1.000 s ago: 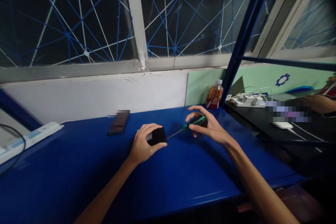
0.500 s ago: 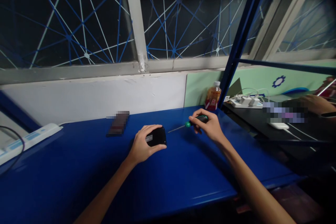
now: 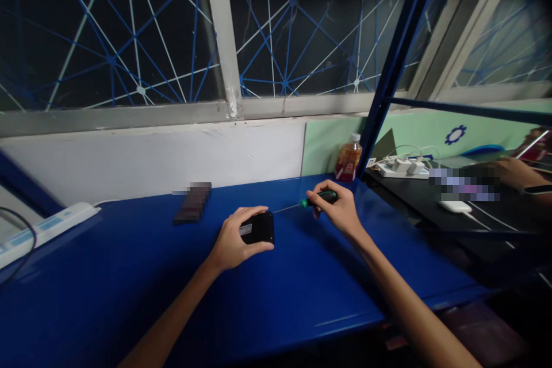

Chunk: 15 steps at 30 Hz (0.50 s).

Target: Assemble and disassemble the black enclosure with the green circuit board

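Grip: left hand (image 3: 230, 241) around black box (image 3: 259, 229), right hand (image 3: 342, 210) around screwdriver (image 3: 328, 197)

Windows (image 3: 172, 40) with blue and white line pattern fill the top of the frame. Blue table (image 3: 293, 287) spans lower left to lower right. Black desk (image 3: 414, 198) at right, with white strip (image 3: 403, 169) and plugs on it; another person's hand (image 3: 517, 172) beside, right edge of frame. Long power strip (image 3: 47, 230) at left edge.

Left hand, centre of frame: fingers over the box's upper edge, thumb along its lower edge, a narrow clamp. Box's right end sticks out past the fingers, pale label partly visible. Right hand, just right of centre: fingers curled on the green-and-black handle, thin shaft (image 3: 288, 207) pointing left. Bottle (image 3: 348, 161) upright at table's back, right of centre. Dark slab (image 3: 194, 207), part pixelated, left of centre.

Tip is at the box's upper right corner; can't tell if it touches or sits in anything, too small.

Doing it well, judged: brace the box firmly, fingertips clear of the corner, in case the tip slips. Line the shaft up squarely before any turn, press lightly along it, turn from the fingers. A slanted shaft would likely skid and scratch the casing.
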Available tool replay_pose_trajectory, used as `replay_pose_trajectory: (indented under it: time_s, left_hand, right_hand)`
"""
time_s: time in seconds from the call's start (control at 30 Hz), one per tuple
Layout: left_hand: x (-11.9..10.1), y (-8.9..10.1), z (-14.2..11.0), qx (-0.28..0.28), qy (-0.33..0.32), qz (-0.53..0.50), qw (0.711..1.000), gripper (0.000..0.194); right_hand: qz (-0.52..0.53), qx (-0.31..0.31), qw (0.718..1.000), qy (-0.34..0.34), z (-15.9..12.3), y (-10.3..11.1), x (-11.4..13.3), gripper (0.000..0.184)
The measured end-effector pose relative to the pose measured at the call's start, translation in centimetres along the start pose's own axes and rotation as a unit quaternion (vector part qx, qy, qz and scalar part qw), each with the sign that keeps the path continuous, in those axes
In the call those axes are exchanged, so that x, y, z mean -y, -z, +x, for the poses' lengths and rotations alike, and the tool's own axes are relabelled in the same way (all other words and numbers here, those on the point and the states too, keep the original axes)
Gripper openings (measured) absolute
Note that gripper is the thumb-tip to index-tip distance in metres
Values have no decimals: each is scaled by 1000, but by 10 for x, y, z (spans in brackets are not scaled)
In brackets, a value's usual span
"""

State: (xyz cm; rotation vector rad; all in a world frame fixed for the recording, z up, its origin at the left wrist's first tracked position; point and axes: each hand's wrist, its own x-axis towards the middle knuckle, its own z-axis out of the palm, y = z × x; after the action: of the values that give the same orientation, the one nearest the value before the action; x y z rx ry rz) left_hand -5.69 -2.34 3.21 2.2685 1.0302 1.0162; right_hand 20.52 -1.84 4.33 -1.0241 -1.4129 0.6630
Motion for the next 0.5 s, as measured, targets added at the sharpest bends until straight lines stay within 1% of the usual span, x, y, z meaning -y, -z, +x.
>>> replay_pose_trajectory:
  time_s: [0.23, 0.5]
  left_hand:
    - [-1, 1, 1, 2, 3, -3, 1000, 62]
    - [-4, 2, 1, -3, -2, -1, 1000, 59]
  right_hand:
    - [0, 2, 1000, 3, -2, -1, 3, 25]
    - [-3, 5, 1000, -8, -1, 0, 4, 33]
